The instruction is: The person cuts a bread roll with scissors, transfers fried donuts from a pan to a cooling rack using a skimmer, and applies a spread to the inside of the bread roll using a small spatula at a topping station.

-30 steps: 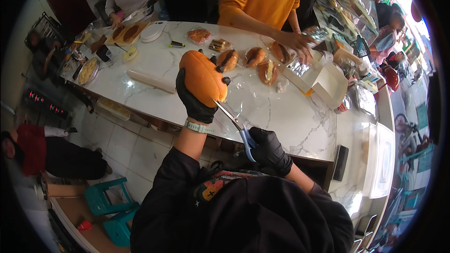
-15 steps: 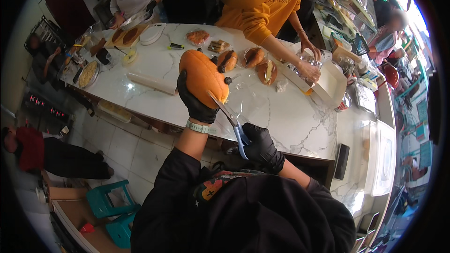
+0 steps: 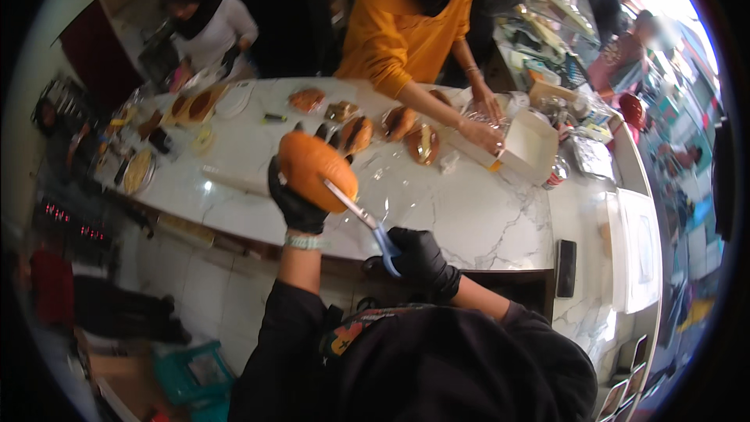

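A large golden-brown bread bun (image 3: 316,170) is held up over the near edge of the counter by my left hand (image 3: 294,205), in a black glove. Its fingers wrap round the bun from below and behind, and dark fingertips show along the far side. My right hand (image 3: 422,256), gloved in black too, grips the blue handles of a pair of scissors (image 3: 361,215). The blades reach up and left onto the bun's lower right side. Whether they have gone into the crust is hard to tell.
On the marble counter (image 3: 484,219) lie several wrapped buns (image 3: 423,144) beyond my hands. A co-worker in a yellow top (image 3: 394,27) handles clear plastic by an open white box (image 3: 531,144). A phone (image 3: 567,268) and a white plastic container (image 3: 637,250) are at the right.
The whole view has shifted, so the counter and co-workers sit lower in it. The bun has turned slightly, and the scissors' blades now lie higher across its side. Both grips stay the same.
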### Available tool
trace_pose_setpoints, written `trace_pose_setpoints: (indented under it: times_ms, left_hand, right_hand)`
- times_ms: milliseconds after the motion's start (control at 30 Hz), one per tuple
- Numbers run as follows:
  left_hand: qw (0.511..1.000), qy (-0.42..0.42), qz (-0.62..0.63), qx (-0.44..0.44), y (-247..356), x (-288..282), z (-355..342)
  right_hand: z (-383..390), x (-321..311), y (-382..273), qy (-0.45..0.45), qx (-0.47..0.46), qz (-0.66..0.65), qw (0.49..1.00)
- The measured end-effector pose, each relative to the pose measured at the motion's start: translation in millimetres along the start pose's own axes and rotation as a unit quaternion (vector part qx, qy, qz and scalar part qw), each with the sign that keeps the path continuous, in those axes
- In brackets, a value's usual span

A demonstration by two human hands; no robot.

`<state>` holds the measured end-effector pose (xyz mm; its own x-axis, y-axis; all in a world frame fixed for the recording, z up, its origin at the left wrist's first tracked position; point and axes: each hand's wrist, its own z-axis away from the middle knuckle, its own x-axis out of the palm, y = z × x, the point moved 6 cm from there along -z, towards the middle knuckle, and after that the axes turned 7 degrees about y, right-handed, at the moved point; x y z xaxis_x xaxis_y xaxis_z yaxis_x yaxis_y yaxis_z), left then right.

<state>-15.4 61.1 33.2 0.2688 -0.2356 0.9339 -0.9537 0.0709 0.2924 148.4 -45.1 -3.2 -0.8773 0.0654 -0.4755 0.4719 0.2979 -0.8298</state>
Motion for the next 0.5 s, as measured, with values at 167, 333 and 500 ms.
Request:
trace_pose_setpoints:
  times_ms: [167, 333, 500]
  left_hand:
    - [0.998, -0.037, -0.052, 0.017, 17, -2, 3]
    - [0.994, -0.036, -0.088, 0.046, 20, -8, 4]
    - [0.999, -0.002, -0.010, 0.034, 15, -19, 3]
  right_hand:
    - [-8, 7, -7, -0.048, -0.059, 0.039, 0.996]
    - [-6, 5, -13, -0.052, -0.033, 0.026, 0.998]
    - [-6, 1, -19, -0.089, 0.007, 0.020, 0.996]
